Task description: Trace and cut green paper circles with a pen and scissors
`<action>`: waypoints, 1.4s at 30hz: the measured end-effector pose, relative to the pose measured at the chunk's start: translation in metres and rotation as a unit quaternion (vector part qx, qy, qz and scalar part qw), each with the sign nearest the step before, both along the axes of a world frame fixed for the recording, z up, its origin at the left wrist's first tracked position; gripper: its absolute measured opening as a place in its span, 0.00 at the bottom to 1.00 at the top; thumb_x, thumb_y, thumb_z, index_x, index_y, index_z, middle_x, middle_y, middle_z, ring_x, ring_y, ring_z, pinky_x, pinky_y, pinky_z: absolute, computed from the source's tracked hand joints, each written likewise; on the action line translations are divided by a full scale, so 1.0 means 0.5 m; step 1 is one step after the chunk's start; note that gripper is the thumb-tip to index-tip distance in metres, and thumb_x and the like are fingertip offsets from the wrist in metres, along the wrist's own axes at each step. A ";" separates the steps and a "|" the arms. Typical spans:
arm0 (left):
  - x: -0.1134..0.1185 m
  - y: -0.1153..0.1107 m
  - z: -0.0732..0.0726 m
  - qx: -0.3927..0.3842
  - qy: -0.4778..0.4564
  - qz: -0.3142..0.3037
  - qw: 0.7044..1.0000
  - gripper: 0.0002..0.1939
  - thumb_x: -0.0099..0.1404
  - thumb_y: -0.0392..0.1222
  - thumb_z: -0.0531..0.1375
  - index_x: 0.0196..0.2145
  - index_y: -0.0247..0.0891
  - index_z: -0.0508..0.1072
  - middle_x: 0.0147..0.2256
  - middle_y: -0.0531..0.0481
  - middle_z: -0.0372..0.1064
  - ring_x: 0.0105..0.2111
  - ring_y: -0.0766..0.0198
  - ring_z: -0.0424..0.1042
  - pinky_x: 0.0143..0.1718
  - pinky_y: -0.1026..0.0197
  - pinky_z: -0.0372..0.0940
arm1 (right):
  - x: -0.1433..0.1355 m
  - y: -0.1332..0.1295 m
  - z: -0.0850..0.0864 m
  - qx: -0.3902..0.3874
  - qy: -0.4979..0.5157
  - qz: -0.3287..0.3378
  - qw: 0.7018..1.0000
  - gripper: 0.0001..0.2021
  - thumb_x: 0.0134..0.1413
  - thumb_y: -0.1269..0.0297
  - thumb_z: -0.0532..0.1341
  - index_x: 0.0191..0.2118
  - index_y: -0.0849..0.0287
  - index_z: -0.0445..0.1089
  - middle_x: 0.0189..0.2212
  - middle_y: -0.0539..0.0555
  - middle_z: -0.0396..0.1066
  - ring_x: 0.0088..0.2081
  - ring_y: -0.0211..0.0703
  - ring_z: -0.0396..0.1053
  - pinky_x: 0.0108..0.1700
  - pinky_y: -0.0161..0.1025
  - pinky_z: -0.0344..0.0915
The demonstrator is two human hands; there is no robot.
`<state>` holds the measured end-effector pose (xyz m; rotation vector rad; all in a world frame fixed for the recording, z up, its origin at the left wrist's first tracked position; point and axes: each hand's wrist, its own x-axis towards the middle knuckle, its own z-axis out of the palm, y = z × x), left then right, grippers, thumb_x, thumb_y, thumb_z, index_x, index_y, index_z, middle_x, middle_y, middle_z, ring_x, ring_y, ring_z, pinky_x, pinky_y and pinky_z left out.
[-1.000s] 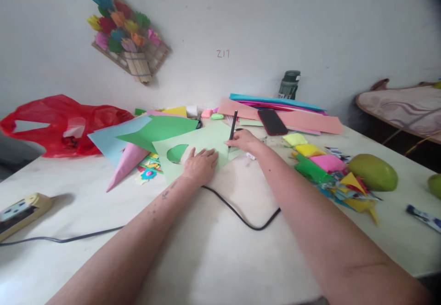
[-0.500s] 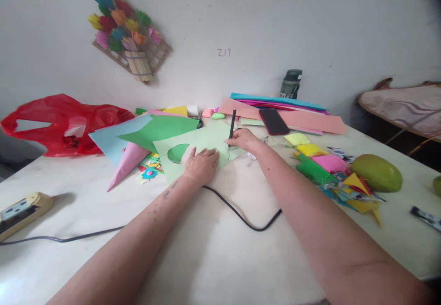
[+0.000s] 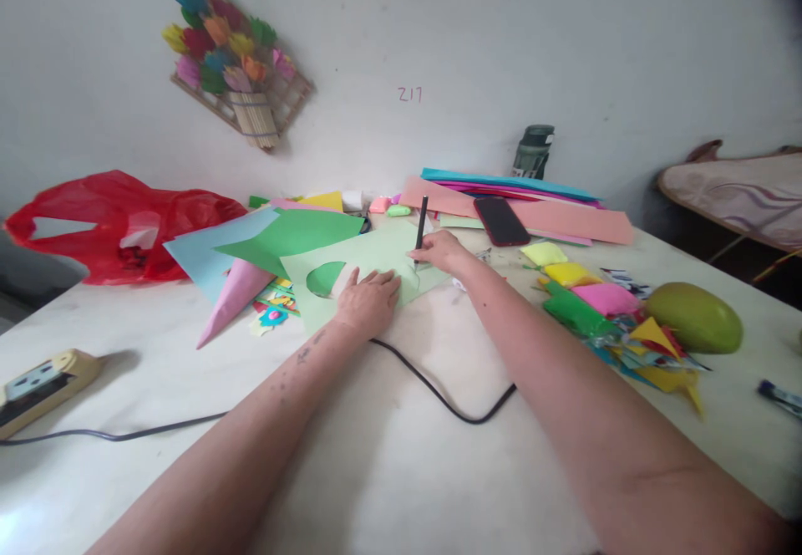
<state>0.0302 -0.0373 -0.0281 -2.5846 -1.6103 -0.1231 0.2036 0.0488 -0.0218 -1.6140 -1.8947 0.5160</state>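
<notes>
A pale green sheet of paper (image 3: 394, 246) lies on the table, with a rounded hole in its left part through which darker green shows. My left hand (image 3: 368, 300) rests flat on this sheet, fingers spread, just right of the hole. In my right hand (image 3: 439, 252) a slim black pen (image 3: 422, 221) is pinched nearly upright, its tip down at the sheet. A faint curved line shows on the paper beside the tip. Under the sheet's left side are a darker green sheet (image 3: 294, 237) and a pink paper cone (image 3: 233, 300).
Behind my right hand are a phone (image 3: 501, 221) and stacked coloured paper (image 3: 582, 219). Clay packets (image 3: 571, 275), paper scraps (image 3: 657, 354) and a green fruit (image 3: 694, 318) lie right. A red plastic bag (image 3: 100, 229) and a power strip (image 3: 47, 384) are left; a black cable (image 3: 439, 388) crosses the front.
The pen and my right fingers have shifted very slightly left along the curved line. My left hand stays pressed on the sheet. The whole view has moved a little.
</notes>
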 end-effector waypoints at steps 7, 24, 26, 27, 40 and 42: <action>0.002 0.001 -0.001 0.000 -0.003 0.001 1.000 0.20 0.66 0.42 0.44 0.54 0.47 0.62 0.57 0.54 0.57 0.56 0.55 0.57 0.58 0.42 0.41 | -0.009 -0.003 0.012 0.001 -0.028 -0.013 1.000 0.15 0.39 0.52 0.63 0.23 0.62 0.71 0.20 0.50 0.68 0.24 0.36 0.63 0.25 0.31 0.54; 0.003 0.000 0.001 -0.010 -0.002 0.006 1.000 0.21 0.66 0.42 0.44 0.55 0.47 0.62 0.58 0.54 0.55 0.56 0.55 0.56 0.58 0.42 0.40 | -0.036 0.007 0.024 -0.002 -0.048 -0.014 0.999 0.12 0.41 0.54 0.63 0.27 0.58 0.73 0.25 0.52 0.72 0.29 0.39 0.67 0.28 0.33 0.58; 0.003 0.000 0.001 -0.011 -0.004 0.006 1.000 0.21 0.66 0.42 0.44 0.55 0.47 0.62 0.58 0.54 0.56 0.56 0.55 0.56 0.58 0.42 0.40 | -0.040 0.009 0.025 0.000 -0.050 -0.019 0.999 0.12 0.41 0.54 0.63 0.27 0.58 0.73 0.25 0.52 0.72 0.30 0.40 0.68 0.29 0.32 0.58; 0.002 0.000 0.002 -0.011 -0.006 0.006 1.000 0.21 0.66 0.42 0.44 0.55 0.47 0.62 0.58 0.54 0.56 0.56 0.55 0.56 0.58 0.42 0.40 | -0.042 0.010 0.025 0.001 -0.049 -0.023 0.999 0.12 0.41 0.54 0.63 0.27 0.58 0.73 0.25 0.52 0.72 0.30 0.40 0.68 0.29 0.33 0.58; -0.009 0.006 -0.004 0.025 -0.049 0.004 0.998 0.18 0.63 0.45 0.48 0.50 0.53 0.67 0.52 0.59 0.64 0.54 0.52 0.56 0.57 0.36 0.36 | -0.041 -0.068 0.048 -0.072 0.176 0.124 0.974 0.05 0.39 0.69 0.64 0.25 0.65 0.72 0.19 0.51 0.70 0.24 0.34 0.66 0.30 0.31 0.62; -0.014 0.011 -0.010 0.029 -0.051 0.010 0.998 0.18 0.62 0.47 0.49 0.50 0.54 0.67 0.52 0.60 0.64 0.55 0.50 0.54 0.57 0.36 0.36 | -0.036 -0.086 0.051 -0.096 0.192 0.148 0.965 0.03 0.40 0.70 0.63 0.26 0.65 0.72 0.19 0.51 0.71 0.24 0.33 0.66 0.31 0.31 0.63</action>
